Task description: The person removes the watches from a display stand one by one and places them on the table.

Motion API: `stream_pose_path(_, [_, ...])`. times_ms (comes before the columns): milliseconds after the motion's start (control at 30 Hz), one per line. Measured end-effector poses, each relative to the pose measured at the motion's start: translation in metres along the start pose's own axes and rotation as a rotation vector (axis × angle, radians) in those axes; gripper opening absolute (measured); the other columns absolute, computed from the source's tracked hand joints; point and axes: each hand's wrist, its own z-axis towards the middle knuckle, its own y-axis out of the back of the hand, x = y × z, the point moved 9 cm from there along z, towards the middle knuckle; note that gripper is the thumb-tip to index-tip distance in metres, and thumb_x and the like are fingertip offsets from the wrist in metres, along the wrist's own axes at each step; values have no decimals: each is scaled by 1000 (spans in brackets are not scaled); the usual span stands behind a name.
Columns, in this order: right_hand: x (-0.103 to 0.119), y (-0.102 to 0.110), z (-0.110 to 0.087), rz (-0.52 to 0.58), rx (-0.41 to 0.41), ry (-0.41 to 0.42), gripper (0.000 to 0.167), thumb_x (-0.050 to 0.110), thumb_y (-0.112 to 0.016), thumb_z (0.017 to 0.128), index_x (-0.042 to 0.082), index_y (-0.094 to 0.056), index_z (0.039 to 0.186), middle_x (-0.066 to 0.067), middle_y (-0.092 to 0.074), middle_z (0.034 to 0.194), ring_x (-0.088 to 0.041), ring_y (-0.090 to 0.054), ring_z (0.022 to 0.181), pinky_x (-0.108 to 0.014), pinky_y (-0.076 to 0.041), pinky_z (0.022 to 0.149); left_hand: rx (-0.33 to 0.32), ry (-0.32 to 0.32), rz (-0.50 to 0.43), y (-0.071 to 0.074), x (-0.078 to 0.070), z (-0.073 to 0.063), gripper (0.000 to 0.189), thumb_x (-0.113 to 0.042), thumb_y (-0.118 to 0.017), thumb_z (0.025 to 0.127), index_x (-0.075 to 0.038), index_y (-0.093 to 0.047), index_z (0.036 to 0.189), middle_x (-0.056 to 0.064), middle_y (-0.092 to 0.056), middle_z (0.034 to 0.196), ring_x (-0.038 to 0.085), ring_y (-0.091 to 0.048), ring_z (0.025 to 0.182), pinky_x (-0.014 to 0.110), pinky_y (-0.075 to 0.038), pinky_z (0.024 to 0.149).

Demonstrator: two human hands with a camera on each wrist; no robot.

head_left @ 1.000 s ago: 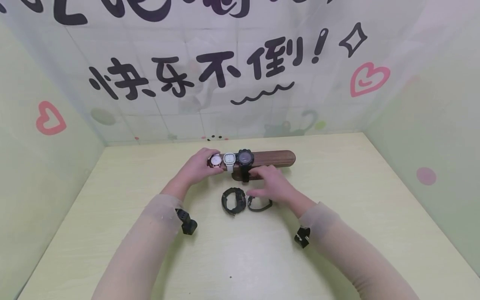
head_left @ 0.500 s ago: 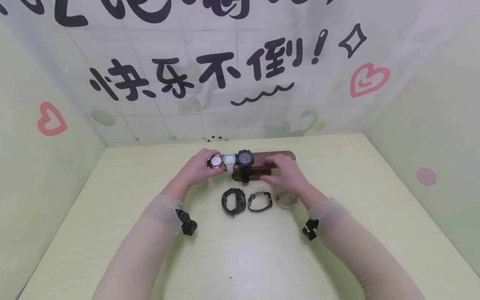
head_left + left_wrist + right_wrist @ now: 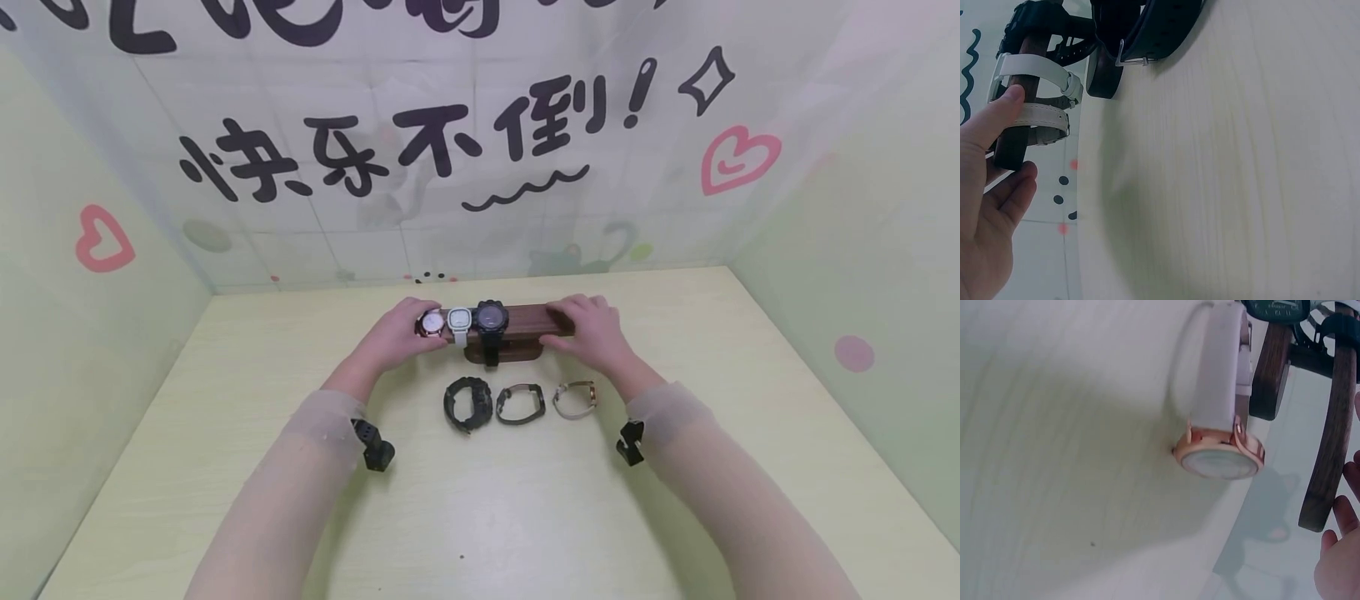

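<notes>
A dark wooden watch stand (image 3: pixel 528 323) has a raised bar carrying three watches toward its left: a round white-dial watch (image 3: pixel 432 322), a square white watch (image 3: pixel 459 317) and a bulky black watch (image 3: pixel 491 315). My left hand (image 3: pixel 397 335) grips the bar's left end, thumb by the white strap (image 3: pixel 1044 114), fingers curled on the opposite side. At the bar's right end, my right hand (image 3: pixel 597 335) holds it between thumb and fingers; the right wrist view shows fingertips against the wood (image 3: pixel 1329 456).
In front of the stand lie a black watch (image 3: pixel 481 404), a slim dark-strapped watch (image 3: pixel 538 406) and a pale-strapped rose-gold watch (image 3: pixel 1222 459), all on the pale wooden table (image 3: pixel 480 500). A lettered panel (image 3: pixel 337 233) rises behind; side panels flank the table.
My right hand has moved right along the bar, from near the black watch to the bar's end, uncovering the watches on the table. The left hand stays put.
</notes>
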Motion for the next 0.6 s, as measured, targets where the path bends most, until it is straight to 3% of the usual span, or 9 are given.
stream_pose_path(433, [-12,1,7,6,-5,0,60,45,-73,78,15,-57,128,-10,-51,130,-37,-39,115,-52,-33,89,8,12,-14,-1,1,0,68,-26,-76,79,-3,-46,135,17,-47,130,31,-48,113,45,-39,97])
stream_pose_path(600, [-10,0,10,101,1,37,54,36,-75,78,13,-60,125,-13,-52,127,-38,-42,112,-52,-33,93,1,12,-15,-1,3,0,68,-28,-76,79,-3,-46,136,17,-47,131,32,-48,114,46,-39,97])
